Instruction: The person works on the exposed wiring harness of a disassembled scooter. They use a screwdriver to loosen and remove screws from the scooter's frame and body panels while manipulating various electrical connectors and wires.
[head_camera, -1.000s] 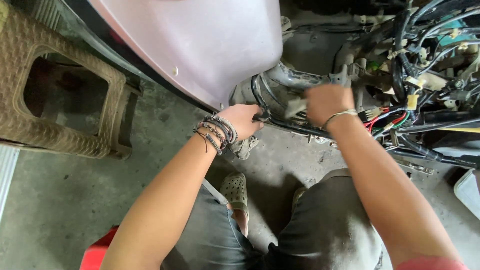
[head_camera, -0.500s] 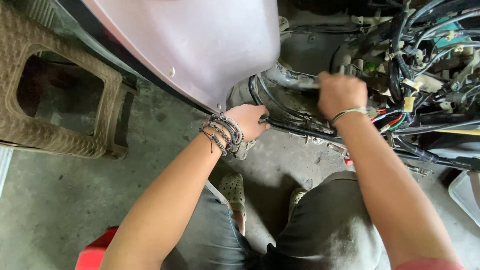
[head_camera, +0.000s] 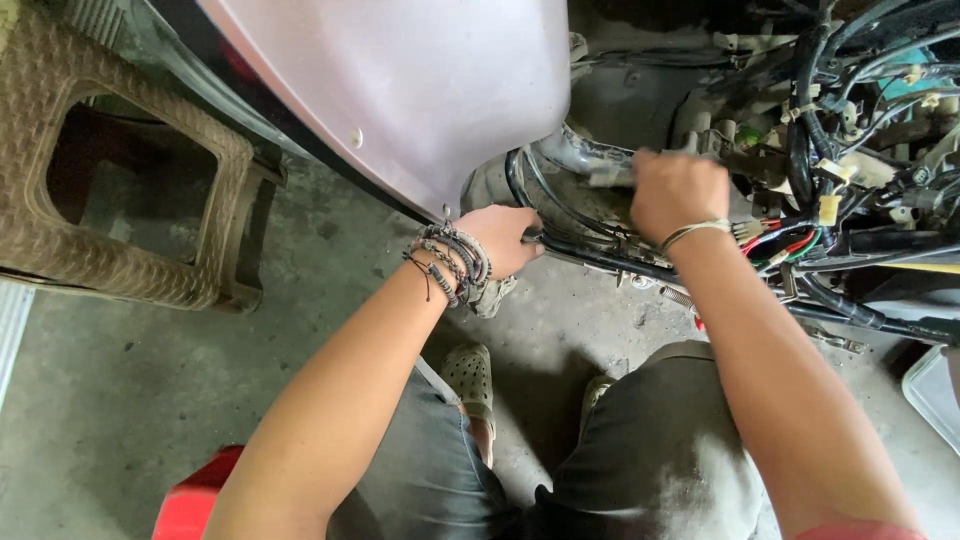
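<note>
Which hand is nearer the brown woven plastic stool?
Left. The left hand grips black cables under the pale pink body panel, nearer the brown woven plastic stool; the right hand is farther right, closed by the wiring.

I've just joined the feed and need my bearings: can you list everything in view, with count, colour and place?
body panel: one, pale pink, top centre
frame tube: one, grey, under the panel edge
black cables: several, looping along the frame at centre
wiring harness: one bundle, black with red, green and yellow leads, top right
plastic stool: one, brown, left
red seat: one, bottom left
concrete floor: grey, stained
sandals: two, beige, bottom centre
left hand: beaded bracelets at wrist, fingers on the black cables
right hand: thin bangle, closed around a part at the frame
</note>
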